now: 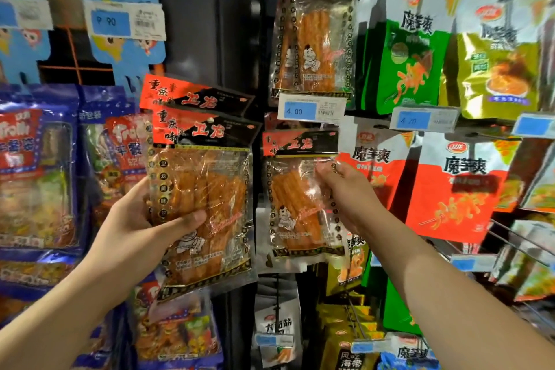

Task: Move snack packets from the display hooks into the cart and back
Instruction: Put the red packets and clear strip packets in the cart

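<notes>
Clear plastic is looking light and slippery: left hand point(135, 225) is clamping two packets point(210, 186) mid-body, right hand point(345, 192) is pinching the hanging packet point(294, 207) by its side seam.

Dim store light, wrapper glare, smeared and warped edges

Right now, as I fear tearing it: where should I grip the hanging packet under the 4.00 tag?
Probably pinch the packet by its right edge, below the header, from the right like the right hand: it hangs flat, facing out, that edge free.
</notes>
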Available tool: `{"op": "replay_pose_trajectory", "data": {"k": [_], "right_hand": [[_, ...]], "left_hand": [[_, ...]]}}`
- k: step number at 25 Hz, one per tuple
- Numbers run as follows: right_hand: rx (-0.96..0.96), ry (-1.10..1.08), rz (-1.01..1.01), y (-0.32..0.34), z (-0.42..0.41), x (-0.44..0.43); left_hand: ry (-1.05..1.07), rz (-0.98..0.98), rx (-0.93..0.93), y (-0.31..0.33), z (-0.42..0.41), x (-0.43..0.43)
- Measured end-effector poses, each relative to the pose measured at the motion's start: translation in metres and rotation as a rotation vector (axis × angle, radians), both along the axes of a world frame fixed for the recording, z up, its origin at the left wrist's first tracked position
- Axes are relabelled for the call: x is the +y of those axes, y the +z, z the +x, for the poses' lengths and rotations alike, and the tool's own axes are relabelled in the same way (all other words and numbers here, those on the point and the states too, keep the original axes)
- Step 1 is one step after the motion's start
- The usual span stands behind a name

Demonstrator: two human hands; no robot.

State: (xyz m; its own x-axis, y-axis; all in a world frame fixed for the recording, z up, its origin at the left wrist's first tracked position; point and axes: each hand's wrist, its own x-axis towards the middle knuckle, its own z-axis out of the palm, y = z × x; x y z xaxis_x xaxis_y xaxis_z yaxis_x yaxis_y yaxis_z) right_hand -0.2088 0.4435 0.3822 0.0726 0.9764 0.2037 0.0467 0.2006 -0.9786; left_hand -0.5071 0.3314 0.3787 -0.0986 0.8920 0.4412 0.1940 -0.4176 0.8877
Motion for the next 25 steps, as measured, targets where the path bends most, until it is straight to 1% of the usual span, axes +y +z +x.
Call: {"op": "replay_pose_trajectory", "data": {"k": [2, 4, 6, 10, 14, 17, 18, 21, 25], "right_hand": [[0.02, 0.008, 0.047, 0.005, -0.001, 0.004], [0.067, 0.02, 0.05, 0.01, 0.0, 0.009], [0.09, -0.014, 0.043, 0.015, -0.001, 0.013], [0.011, -0.104, 0.027, 0.014, -0.003, 0.022], [0.065, -0.055, 0.038, 0.016, 0.002, 0.026], [0.064, -0.028, 0.054, 0.017, 0.004, 0.03], [0.078, -0.019, 0.046, 0.018, 0.003, 0.031], [0.199, -0.017, 0.031, 0.018, 0.002, 0.034], [0.318, -0.039, 0.089, 0.014, -0.003, 0.04]], "left_hand": [[-0.003, -0.007, -0.012, -0.002, 0.001, 0.002], [0.014, -0.012, -0.002, -0.005, 0.002, 0.002], [0.035, -0.026, 0.004, -0.007, 0.003, 0.001], [0.07, -0.05, 0.013, -0.008, 0.004, -0.002], [0.067, -0.047, 0.01, -0.005, 0.005, -0.004], [0.078, -0.031, -0.003, -0.005, 0.006, -0.005], [0.084, -0.031, -0.003, -0.004, 0.006, -0.005], [0.112, -0.031, 0.018, -0.007, 0.009, -0.004], [0.137, -0.035, 0.02, -0.016, 0.012, -0.002]]}}
